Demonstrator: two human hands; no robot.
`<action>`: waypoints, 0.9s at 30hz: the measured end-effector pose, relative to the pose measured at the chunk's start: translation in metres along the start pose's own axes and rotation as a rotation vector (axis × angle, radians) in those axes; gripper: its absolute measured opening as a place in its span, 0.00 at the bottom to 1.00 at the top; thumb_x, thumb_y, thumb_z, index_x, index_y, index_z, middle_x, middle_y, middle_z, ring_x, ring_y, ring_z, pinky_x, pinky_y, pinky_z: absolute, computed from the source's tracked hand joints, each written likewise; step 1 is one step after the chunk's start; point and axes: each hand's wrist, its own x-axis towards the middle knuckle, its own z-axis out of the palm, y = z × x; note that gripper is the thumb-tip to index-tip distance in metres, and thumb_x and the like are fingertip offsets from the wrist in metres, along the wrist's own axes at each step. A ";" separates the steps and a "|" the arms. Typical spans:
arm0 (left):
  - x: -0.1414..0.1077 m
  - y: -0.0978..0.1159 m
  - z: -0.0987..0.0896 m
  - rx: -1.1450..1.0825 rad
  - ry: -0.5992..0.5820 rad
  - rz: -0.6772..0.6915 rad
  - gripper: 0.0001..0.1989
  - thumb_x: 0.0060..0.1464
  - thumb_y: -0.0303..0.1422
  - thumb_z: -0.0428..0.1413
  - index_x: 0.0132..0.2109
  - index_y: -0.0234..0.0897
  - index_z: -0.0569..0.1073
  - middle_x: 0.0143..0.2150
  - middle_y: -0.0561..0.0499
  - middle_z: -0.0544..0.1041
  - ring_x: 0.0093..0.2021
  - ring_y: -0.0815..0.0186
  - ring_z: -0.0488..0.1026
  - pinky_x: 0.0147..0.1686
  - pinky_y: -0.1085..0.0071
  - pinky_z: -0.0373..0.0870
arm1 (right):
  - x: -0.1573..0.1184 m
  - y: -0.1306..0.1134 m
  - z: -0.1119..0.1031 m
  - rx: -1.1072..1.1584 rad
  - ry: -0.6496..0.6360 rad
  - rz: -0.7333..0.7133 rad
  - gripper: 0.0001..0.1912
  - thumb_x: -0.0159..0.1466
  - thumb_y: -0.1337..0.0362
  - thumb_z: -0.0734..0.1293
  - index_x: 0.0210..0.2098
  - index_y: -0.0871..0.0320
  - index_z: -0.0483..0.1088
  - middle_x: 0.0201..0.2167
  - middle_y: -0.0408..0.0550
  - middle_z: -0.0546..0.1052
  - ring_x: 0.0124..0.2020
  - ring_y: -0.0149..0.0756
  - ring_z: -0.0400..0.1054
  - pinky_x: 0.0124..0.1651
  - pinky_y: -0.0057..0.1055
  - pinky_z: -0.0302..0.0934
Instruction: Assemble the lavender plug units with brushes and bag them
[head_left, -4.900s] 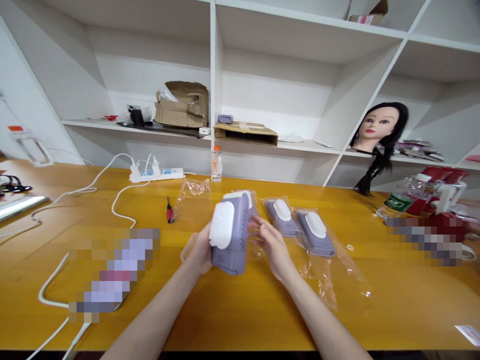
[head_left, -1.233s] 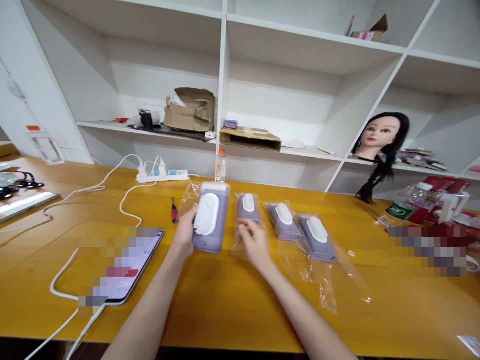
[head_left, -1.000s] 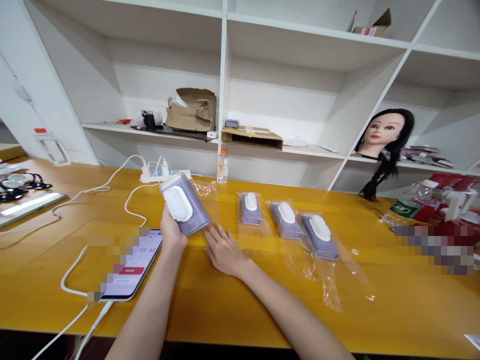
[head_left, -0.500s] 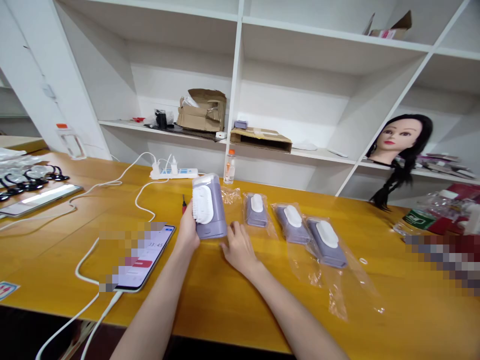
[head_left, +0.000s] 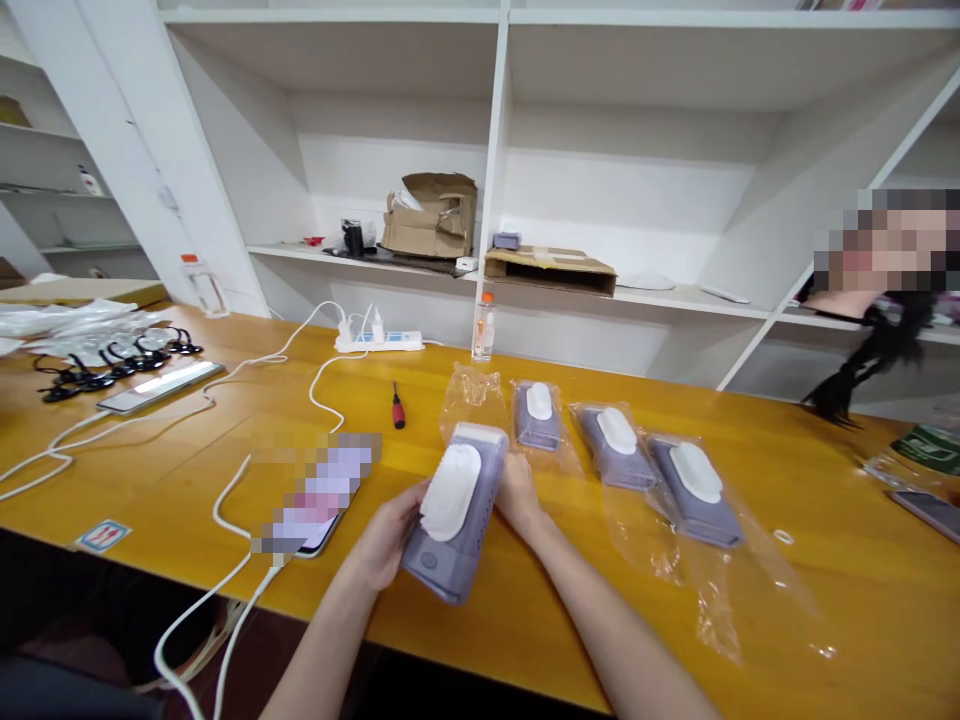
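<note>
My left hand (head_left: pixel 390 540) is closed around the side of a box-shaped purple device (head_left: pixel 465 560), held tilted above the table's front. A white oval pad (head_left: pixel 451 490) covers much of its upper face, with a round button below and rows of small holes along one side. My right hand (head_left: pixel 519 492) is just right of the device, its fingers hidden behind it. Beyond both lies a clear plastic bag (head_left: pixel 472 385); I cannot tell whether the right hand touches it. To the right, similar purple devices lie in clear bags: a far one (head_left: pixel 538 428), a middle one (head_left: pixel 622 462) and a near one (head_left: pixel 701 510).
A red-handled screwdriver (head_left: pixel 398 410) lies behind the left hand. A phone (head_left: pixel 330 500) with a white cable is to the left. At the back stand a power strip (head_left: pixel 390 342) and an orange-capped bottle (head_left: pixel 484 330). Shelves (head_left: pixel 491 200) rise behind the table (head_left: pixel 247 400).
My left hand has brought the device lower and nearer, turning its button end toward me. The right hand's fingers have passed behind the device. The view has shifted left, uncovering the screwdriver.
</note>
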 end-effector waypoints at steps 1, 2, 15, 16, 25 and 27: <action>-0.004 0.000 -0.003 -0.002 -0.050 -0.024 0.16 0.46 0.36 0.57 0.42 0.33 0.76 0.39 0.47 0.79 0.41 0.58 0.74 0.41 0.67 0.68 | 0.002 0.003 0.001 0.032 0.008 0.031 0.11 0.57 0.71 0.60 0.22 0.60 0.71 0.24 0.52 0.74 0.25 0.34 0.65 0.26 0.27 0.52; -0.007 0.000 -0.007 0.004 -0.091 -0.048 0.19 0.46 0.35 0.57 0.46 0.35 0.75 0.42 0.47 0.78 0.43 0.59 0.74 0.43 0.67 0.67 | 0.005 0.005 0.002 0.058 0.016 0.055 0.10 0.56 0.70 0.61 0.20 0.60 0.70 0.22 0.49 0.74 0.24 0.33 0.64 0.25 0.26 0.50; -0.031 0.007 -0.036 0.233 -0.152 -0.129 0.22 0.48 0.36 0.57 0.51 0.38 0.72 0.49 0.46 0.75 0.46 0.57 0.72 0.46 0.67 0.65 | 0.009 0.007 0.001 0.322 0.004 0.168 0.10 0.54 0.69 0.61 0.21 0.61 0.74 0.19 0.44 0.75 0.23 0.30 0.66 0.26 0.24 0.54; -0.032 0.007 -0.035 0.247 -0.153 -0.140 0.22 0.47 0.36 0.57 0.51 0.38 0.72 0.49 0.46 0.75 0.46 0.57 0.72 0.45 0.67 0.65 | 0.009 0.006 0.001 0.321 0.006 0.162 0.09 0.53 0.69 0.62 0.21 0.61 0.74 0.20 0.44 0.75 0.23 0.31 0.66 0.27 0.24 0.54; -0.023 0.007 -0.024 0.227 -0.115 -0.125 0.21 0.46 0.36 0.57 0.50 0.39 0.73 0.48 0.47 0.76 0.47 0.59 0.72 0.46 0.69 0.65 | 0.005 0.001 -0.008 0.363 -0.115 -0.028 0.09 0.51 0.73 0.63 0.23 0.60 0.75 0.22 0.43 0.77 0.25 0.30 0.67 0.29 0.23 0.56; -0.021 0.006 -0.027 0.226 -0.113 -0.124 0.21 0.47 0.37 0.57 0.50 0.39 0.73 0.48 0.48 0.76 0.46 0.59 0.72 0.45 0.69 0.65 | 0.005 0.003 -0.009 0.392 -0.130 -0.051 0.10 0.53 0.73 0.62 0.24 0.61 0.76 0.24 0.44 0.77 0.26 0.30 0.68 0.30 0.23 0.57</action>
